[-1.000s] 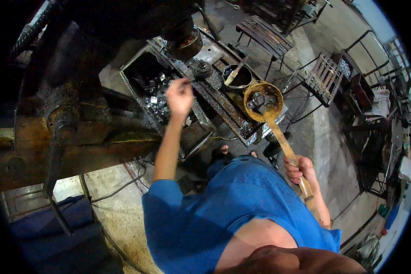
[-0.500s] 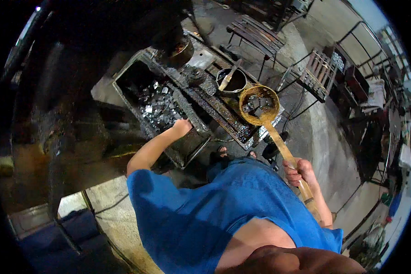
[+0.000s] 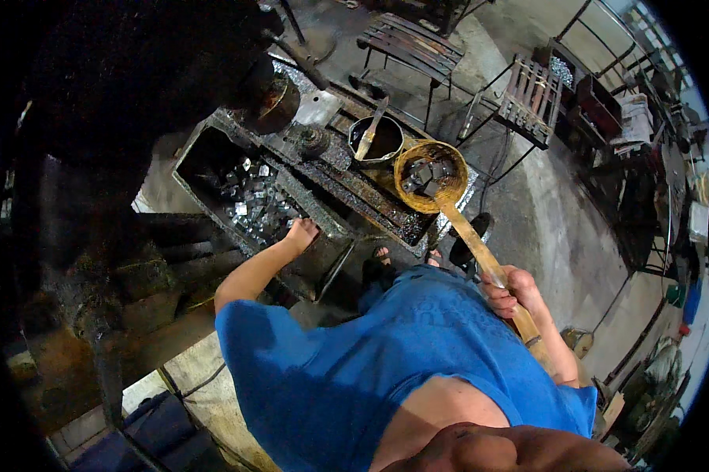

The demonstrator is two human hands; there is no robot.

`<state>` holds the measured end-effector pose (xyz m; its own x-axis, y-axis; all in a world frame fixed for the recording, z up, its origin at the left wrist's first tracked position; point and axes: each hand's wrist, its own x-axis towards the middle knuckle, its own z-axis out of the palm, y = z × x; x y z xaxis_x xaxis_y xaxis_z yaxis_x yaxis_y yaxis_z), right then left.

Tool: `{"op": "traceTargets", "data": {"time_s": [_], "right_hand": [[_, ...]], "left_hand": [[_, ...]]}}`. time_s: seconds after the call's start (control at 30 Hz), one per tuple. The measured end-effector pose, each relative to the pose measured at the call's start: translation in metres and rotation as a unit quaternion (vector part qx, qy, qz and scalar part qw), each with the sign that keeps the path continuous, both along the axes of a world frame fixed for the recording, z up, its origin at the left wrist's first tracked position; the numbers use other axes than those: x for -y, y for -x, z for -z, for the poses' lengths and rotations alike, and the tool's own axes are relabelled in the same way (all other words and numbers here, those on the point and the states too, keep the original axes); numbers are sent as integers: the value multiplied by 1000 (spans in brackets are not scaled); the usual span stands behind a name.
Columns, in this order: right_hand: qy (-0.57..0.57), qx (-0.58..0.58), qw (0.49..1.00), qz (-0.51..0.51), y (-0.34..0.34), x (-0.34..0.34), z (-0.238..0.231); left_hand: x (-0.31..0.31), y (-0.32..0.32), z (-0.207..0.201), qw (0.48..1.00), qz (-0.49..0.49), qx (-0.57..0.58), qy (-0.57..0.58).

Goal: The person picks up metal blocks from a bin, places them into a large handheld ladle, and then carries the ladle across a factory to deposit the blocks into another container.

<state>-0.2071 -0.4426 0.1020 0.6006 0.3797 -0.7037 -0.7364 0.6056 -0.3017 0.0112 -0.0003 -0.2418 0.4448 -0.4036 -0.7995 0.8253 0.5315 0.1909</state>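
My right hand is closed around the flat wooden handle of a long-handled round basket scoop. Its yellow-brown bowl holds several dark grey blocks and sits over the right end of a metal bench. At the left, my left hand rests at the near right edge of a long, dark metal trough. Shiny metal pieces lie heaped inside it. The left fingers are curled and partly hidden, so what they grip cannot be made out.
A dark pot with a brush across it stands beside the scoop. Behind it are a rusty bucket and slatted metal stands. Dark machinery looms at the left. My sandalled feet are below the bench.
The whole view has shifted, so the bench, pot and scoop bowl appear farther left. My right hand keeps its hold on the handle. My left hand stays at the trough's edge, slightly lower in the picture.
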Motion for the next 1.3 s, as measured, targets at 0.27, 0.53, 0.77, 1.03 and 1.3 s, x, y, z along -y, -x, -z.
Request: {"op": "traceTargets", "data": {"time_s": [0.27, 0.53, 0.77, 1.03, 1.3], "right_hand": [[15, -5, 1000, -2, -2, -5, 2], [1, -12, 1000, 23, 2, -4, 5], [-26, -2, 999, 23, 6, -2, 7], [-11, -5, 1000, 21, 6, -6, 13], [-34, -1, 999, 35, 10, -5, 12]], "left_hand": [[-7, 2, 2, 495, -446, -557, 496], [2, 7, -25, 116, -607, -627, 475], [-43, -7, 87, 421, -377, -618, 546], [6, 4, -13, 305, -614, -570, 452], [37, 9, -91, 164, -739, -514, 403]]}}
